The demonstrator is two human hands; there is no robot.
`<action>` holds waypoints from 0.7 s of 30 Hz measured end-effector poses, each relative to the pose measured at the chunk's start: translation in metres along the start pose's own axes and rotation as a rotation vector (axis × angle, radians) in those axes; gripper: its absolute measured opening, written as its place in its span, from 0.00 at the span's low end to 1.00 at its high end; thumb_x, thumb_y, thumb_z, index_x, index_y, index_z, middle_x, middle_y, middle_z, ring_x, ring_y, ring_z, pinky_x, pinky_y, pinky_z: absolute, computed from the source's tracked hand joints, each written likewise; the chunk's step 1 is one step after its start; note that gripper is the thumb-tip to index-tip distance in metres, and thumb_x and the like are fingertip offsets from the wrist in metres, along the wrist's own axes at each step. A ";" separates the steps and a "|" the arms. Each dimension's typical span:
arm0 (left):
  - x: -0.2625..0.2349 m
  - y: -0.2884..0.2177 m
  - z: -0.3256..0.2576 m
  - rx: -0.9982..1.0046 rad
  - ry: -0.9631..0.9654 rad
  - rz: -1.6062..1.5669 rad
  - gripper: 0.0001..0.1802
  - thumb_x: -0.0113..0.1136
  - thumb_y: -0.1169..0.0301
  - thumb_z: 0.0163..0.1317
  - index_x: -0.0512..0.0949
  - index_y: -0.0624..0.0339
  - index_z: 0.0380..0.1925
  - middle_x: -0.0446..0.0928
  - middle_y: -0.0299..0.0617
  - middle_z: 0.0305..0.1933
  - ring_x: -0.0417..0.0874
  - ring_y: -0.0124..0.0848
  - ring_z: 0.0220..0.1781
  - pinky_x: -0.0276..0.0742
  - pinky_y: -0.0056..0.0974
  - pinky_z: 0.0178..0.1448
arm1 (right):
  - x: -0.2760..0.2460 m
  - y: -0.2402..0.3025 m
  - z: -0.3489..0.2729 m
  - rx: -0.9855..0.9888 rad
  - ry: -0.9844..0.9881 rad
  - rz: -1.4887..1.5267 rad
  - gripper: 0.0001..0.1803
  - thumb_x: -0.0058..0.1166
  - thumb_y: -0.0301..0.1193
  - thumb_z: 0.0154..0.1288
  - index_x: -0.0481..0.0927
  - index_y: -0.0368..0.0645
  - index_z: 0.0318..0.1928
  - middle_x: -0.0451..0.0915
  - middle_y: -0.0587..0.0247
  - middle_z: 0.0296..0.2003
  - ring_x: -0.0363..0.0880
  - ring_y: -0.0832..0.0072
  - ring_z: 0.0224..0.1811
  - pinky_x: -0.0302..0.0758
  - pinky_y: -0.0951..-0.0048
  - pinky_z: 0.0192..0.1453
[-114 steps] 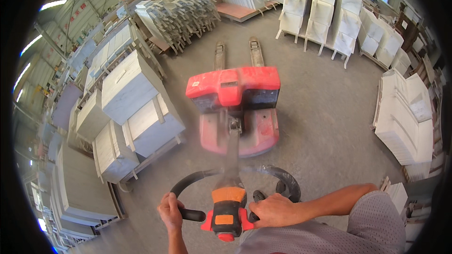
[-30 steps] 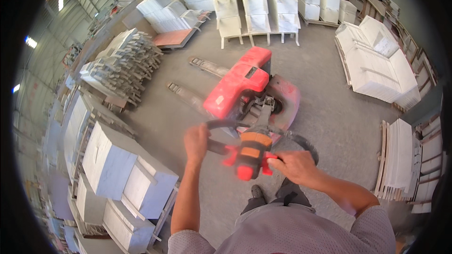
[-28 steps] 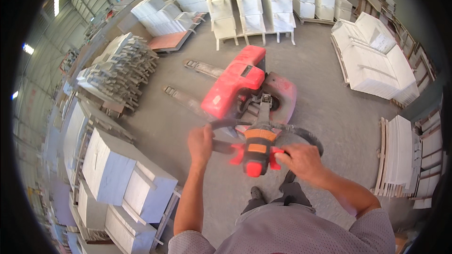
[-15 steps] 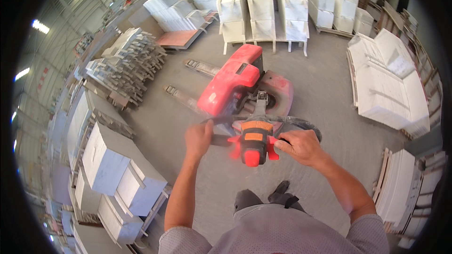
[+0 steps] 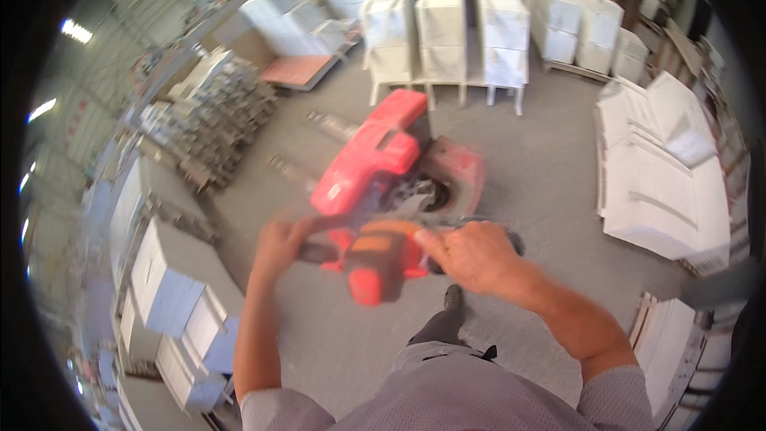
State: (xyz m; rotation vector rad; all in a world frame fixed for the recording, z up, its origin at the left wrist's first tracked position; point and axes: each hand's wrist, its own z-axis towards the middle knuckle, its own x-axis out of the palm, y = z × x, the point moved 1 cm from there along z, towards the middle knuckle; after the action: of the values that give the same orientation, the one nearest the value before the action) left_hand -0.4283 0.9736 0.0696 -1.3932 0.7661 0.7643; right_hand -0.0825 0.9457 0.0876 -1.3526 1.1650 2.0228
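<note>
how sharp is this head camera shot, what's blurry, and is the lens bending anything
In the head view, the red and orange control head of the pallet truck handle and the left hand are smeared by motion blur; the right hand is sharper. The fisheye lens bows the white wrapped furniture stacks toward the dark circular rim, and ceiling strip lights glare at upper left.

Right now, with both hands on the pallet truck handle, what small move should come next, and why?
Probably keep steering the red pallet truck gently to the left. Both the left hand and the right hand hold the handle, and its forks point between the grey stack and the wrapped white furniture, so a small turn keeps them off both.
</note>
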 end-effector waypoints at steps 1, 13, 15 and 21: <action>-0.001 0.000 0.009 -0.040 -0.080 -0.006 0.32 0.53 0.49 0.70 0.79 0.70 0.20 0.72 0.49 0.15 0.73 0.35 0.19 0.69 0.44 0.29 | -0.012 -0.014 0.020 -0.074 0.085 0.034 0.24 0.39 0.48 0.78 0.84 0.44 0.40 0.82 0.50 0.23 0.82 0.51 0.25 0.75 0.53 0.29; 0.064 -0.013 0.040 -0.330 -0.041 -0.094 0.26 0.49 0.51 0.76 0.83 0.65 0.41 0.76 0.36 0.21 0.73 0.30 0.20 0.65 0.42 0.23 | -0.034 -0.144 0.034 -0.116 0.321 0.563 0.38 0.36 0.52 0.79 0.77 0.34 0.20 0.77 0.45 0.20 0.76 0.46 0.23 0.73 0.50 0.31; 0.047 -0.008 0.043 -0.277 -0.090 -0.221 0.27 0.52 0.50 0.75 0.75 0.61 0.24 0.69 0.34 0.20 0.67 0.26 0.23 0.62 0.38 0.28 | -0.036 -0.131 0.046 -0.170 0.279 0.482 0.38 0.37 0.53 0.79 0.76 0.34 0.20 0.76 0.45 0.18 0.76 0.47 0.21 0.73 0.50 0.30; 0.062 -0.020 0.076 -0.242 -0.233 -0.058 0.25 0.51 0.57 0.72 0.73 0.66 0.21 0.71 0.40 0.17 0.68 0.30 0.23 0.64 0.42 0.30 | -0.035 -0.149 0.067 -0.095 0.353 0.353 0.38 0.41 0.60 0.74 0.81 0.37 0.26 0.80 0.49 0.19 0.83 0.51 0.25 0.78 0.51 0.32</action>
State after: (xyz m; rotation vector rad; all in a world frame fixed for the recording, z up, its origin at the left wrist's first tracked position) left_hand -0.3756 1.0503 0.0313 -1.5019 0.4608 0.9786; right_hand 0.0063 1.0859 0.0702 -1.7013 1.5734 2.1543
